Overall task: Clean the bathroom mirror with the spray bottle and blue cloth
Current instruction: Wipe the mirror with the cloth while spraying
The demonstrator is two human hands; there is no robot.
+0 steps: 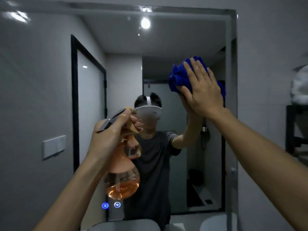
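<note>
The bathroom mirror (pixel 166 47) fills most of the head view, its pale frame running across the top and down the right side. The right hand (pixel 202 90) lies flat with its fingers (pixel 194 70) spread, pressing the bunched blue cloth (pixel 180 75) against the glass in the upper right part of the mirror. The cloth sits near the right frame but not touching it, and a band of bare glass separates it from the top frame. Blue folds show past the fingertips at the top and left, and a strip shows past the right side of the hand.

The left hand (pixel 110 135) is clenched around the neck of the spray bottle (pixel 122 179), held upright in front of the mirror's middle, lower than the cloth and well apart from it. Fingers wrap the trigger area under the grey spray head (pixel 110 121). The bottle's clear orange body hangs below the fist, with liquid pooled in its bottom part.

The left half of the glass is open, reflecting a dark-framed door (pixel 90 97) and a wall switch (pixel 54 146). Two small lit blue touch buttons (pixel 110 205) glow on the glass just below the bottle, near the mirror's bottom edge. The reflected person in a dark shirt stands between bottle and cloth.
</note>
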